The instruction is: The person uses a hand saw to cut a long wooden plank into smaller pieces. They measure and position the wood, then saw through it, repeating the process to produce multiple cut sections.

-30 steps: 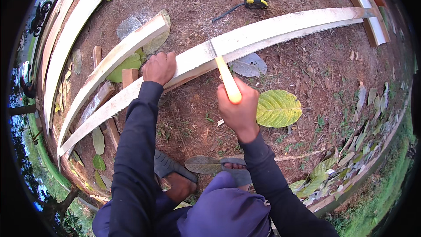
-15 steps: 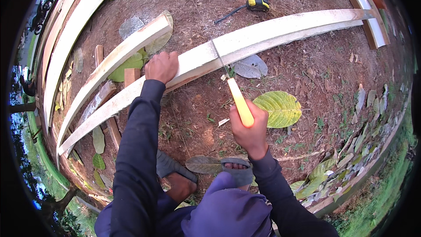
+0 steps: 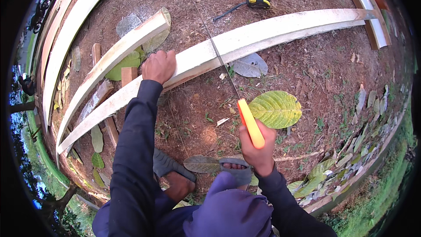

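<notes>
A long pale wooden beam (image 3: 263, 28) runs across the view, its right end resting on a plank and its left part over wooden blocks. My left hand (image 3: 159, 66) is closed over the beam left of its middle, gripping it from above. In my right hand (image 3: 258, 142) is the yellow and orange handle of a handsaw (image 3: 218, 56). The saw's thin blade lies across the beam to the right of my left hand, its tip reaching beyond the far side. The handle sits on the near side, well off the wood.
A shorter beam (image 3: 127, 44) lies beyond the left hand, with wooden blocks (image 3: 129, 75) beneath. Long planks (image 3: 72, 39) stretch along the left. A yellow and black tape measure (image 3: 258, 1) lies beyond the beam. Large leaves (image 3: 276, 109) dot the soil; my sandalled foot (image 3: 235, 169) is close below.
My right hand has drawn the saw back toward me and slightly right, so the handle is farther from the beam. My left hand stays gripping the beam.
</notes>
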Motion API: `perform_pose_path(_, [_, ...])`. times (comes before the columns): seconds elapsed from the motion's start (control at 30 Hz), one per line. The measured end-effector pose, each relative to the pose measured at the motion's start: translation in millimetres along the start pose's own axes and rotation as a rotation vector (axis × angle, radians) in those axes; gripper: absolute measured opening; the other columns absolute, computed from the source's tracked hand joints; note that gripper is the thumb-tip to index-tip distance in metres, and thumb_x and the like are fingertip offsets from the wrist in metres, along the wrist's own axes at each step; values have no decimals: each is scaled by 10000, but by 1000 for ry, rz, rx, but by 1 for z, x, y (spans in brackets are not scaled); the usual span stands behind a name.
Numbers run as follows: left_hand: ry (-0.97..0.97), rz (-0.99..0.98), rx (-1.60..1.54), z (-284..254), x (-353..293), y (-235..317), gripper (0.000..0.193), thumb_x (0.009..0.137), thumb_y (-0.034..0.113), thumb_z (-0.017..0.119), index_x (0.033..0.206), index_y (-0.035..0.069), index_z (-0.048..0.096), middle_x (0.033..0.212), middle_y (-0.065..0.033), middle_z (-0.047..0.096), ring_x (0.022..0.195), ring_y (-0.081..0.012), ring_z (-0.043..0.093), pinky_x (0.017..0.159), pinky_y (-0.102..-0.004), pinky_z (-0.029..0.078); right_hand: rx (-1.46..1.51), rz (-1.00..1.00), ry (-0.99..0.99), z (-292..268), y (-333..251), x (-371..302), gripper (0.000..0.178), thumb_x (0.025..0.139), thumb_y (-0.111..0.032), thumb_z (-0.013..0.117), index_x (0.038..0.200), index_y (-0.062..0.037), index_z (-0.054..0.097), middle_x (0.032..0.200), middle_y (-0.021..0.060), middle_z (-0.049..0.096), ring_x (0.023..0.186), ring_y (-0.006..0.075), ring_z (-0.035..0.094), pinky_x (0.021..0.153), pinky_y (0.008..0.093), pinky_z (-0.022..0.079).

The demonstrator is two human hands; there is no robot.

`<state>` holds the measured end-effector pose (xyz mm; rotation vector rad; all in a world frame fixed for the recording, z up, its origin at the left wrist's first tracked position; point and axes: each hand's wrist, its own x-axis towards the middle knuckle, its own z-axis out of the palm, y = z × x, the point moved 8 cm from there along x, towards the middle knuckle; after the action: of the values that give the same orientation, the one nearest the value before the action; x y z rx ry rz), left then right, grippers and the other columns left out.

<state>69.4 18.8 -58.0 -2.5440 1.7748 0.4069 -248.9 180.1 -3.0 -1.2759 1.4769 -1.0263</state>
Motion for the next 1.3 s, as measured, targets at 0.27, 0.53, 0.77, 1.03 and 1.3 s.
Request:
perform_pose_path(0.27, [-75,-51,-33,2,7,-7,592,938,418,417,1058,-64,738,1130,-362,672,1088,-526,641,1050,-523,457,-30,-129,-17,9,9,-1,78,848,-39,712,888,22,684,605,105,609,511,200,652,500,327,481])
perform_pose_path(0.53, [-58,-9,-15,4,4,0,590,948,414,404,1033,-64,740,1127,-363,672,1102,-513,641,1048,-525,455,35,-44,18,15,2,24,54,850,-14,691,830,19,653,576,49,565,498,94,528,493,283,418])
perform_pose_path(0.77, [-43,-15,-45,0,6,-5,586,945,413,415,1010,-71,739,1105,-365,675,1090,-522,640,1030,-530,465,7,-61,32,16,24,3,108,868,-66,712,806,-11,643,586,94,584,473,197,597,478,347,441])
perform_pose_path(1.03, [-70,-40,-9,-3,-3,3,597,947,423,406,1058,-63,735,1139,-358,673,1117,-506,637,1050,-518,453,52,25,-13,15,14,17,80,873,-31,670,813,15,645,606,38,574,507,110,530,502,302,408])
perform_pose_path(1.3, [-65,-32,-22,1,6,-6,589,953,420,405,1044,-56,741,1143,-353,677,1113,-502,643,1046,-528,456,-53,-124,-9,7,17,-6,84,840,-44,724,807,-5,656,594,87,592,497,195,620,501,326,469])
